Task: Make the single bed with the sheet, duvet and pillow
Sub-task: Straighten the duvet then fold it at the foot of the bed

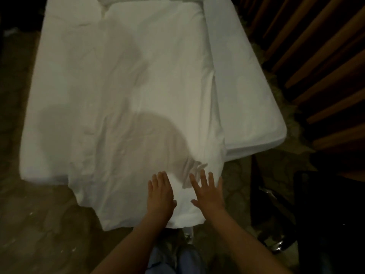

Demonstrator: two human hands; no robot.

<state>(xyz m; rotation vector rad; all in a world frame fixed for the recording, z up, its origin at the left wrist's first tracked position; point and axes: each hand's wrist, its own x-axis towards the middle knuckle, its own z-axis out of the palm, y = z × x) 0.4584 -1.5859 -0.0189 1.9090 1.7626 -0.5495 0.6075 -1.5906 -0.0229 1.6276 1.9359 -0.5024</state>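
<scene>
Mattress [245, 80] in its white sheet fills the view from 12 to 8 o'clock, a white duvet [126, 107] lying down its middle and overhanging the foot at 6, where left hand [160, 191] and right hand [207, 191] lie flat, fingers straight and spread

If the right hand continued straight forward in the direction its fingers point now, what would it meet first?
Probably the small bunched fold in the white duvet, just beyond the right hand and its spread fingertips. The hand seems to lie flat on the duvet already, though depth is unclear.
</scene>
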